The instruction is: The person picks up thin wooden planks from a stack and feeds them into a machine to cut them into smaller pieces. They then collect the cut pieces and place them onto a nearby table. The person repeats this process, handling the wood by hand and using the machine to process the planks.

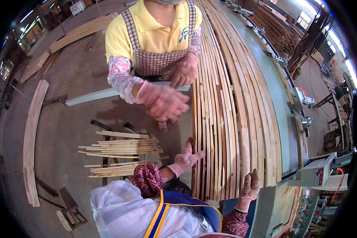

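Nearest, at the lower right, the wearer's right hand, in a pink-and-white knitted glove, is loosely open, fingers pointing away, at the near ends of the wood; whether it presses on them is unclear. A little farther and to the left, the wearer's left hand, gloved alike, is open with thumb raised and fingertips at the left edge of the wood, gripping nothing.

Long, narrow, pale-yellow wooden strips run side by side from these hands into the far distance, in a left and a right group parted by a dark gap. Some are creamy, others honey or reddish brown, with knots and slightly uneven near ends. Each is probably light and stiff across a short span, but springy over its length, with edges that may splinter. A hold near the ends, or flat palms squeezing both sides, should suit them best.

To their right lies a pale green tabletop; to the left, a loose pile of short pale wooden strips. Beyond the pile, a co-worker's pink-gloved hand is motion-blurred, its grip impossible to tell.
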### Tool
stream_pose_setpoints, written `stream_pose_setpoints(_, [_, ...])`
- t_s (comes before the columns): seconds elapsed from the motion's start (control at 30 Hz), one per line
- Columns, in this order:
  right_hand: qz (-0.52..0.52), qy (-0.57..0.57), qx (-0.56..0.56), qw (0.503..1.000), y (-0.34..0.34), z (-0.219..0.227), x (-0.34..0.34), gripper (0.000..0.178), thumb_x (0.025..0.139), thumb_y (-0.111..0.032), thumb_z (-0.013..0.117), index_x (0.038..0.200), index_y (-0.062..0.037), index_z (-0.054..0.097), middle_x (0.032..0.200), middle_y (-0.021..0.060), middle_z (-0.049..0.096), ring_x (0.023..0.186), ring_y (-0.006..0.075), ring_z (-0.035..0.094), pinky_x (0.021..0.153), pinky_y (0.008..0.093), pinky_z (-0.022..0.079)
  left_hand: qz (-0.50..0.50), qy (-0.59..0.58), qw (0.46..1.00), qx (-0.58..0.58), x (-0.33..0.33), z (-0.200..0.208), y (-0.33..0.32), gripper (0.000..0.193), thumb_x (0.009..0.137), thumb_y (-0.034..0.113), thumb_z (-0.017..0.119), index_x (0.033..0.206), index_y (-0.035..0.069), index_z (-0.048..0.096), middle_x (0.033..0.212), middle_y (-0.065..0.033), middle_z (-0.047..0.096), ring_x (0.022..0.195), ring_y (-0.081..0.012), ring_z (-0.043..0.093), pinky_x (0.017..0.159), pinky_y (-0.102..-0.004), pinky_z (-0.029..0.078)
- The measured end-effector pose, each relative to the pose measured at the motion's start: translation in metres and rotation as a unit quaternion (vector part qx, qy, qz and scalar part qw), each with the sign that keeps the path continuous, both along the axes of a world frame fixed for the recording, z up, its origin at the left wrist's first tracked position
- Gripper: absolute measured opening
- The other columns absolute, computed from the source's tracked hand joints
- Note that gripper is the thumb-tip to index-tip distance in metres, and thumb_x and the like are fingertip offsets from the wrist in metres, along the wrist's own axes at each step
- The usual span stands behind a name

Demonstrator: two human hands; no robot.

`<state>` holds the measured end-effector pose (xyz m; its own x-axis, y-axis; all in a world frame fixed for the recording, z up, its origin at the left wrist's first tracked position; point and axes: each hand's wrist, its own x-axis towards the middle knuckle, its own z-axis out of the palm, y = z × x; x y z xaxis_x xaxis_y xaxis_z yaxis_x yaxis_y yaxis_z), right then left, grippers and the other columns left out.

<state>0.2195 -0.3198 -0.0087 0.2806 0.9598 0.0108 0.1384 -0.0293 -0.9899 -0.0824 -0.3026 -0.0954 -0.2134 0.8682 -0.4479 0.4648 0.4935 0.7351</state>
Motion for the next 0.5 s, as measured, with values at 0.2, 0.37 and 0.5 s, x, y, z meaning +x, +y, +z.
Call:
stream_pose_setpoints(0.2, [0.053,-0.220,-0.027,0.974,0.002,0.001,0.006,0.036,0.093,-0.011,0.063,0.126,0.0019,0.059,0.115,0.0095,0.063,0.105,0.0167,0.060,0.095,0.0281,0.046,-0.010,-0.134,0.985,-0.108,0.000,0.078,0.008,0.107,0.082,0.066,0.059,0.151,0.002,0.009,0.150,-0.0172,0.035,0.134,-0.0282,0.040,0.111,-0.0308,0.028])
stream_pose_setpoints(0.37, [0.049,-0.283,-0.003,0.958,0.005,-0.011,0.002,0.035,0.087,-0.014,0.065,0.120,-0.0032,0.064,0.107,0.0138,0.066,0.097,0.0242,0.065,0.087,0.0337,0.050,0.002,-0.149,0.988,-0.039,0.004,-0.061,0.007,0.089,0.083,0.066,0.053,0.142,0.003,0.031,0.140,-0.0161,0.047,0.121,-0.0250,0.052,0.107,-0.0305,0.034])
stream_pose_setpoints(0.5, [0.042,-0.332,-0.046,0.941,0.006,0.013,-0.012,0.034,0.086,-0.018,0.066,0.118,-0.0077,0.066,0.102,0.0134,0.068,0.093,0.0265,0.067,0.083,0.0365,0.052,-0.222,-0.044,0.974,-0.022,0.011,0.011,0.016,0.065,0.098,0.029,0.047,0.152,0.011,0.015,0.149,-0.0079,0.038,0.113,-0.0194,0.057,0.108,-0.0248,0.034])
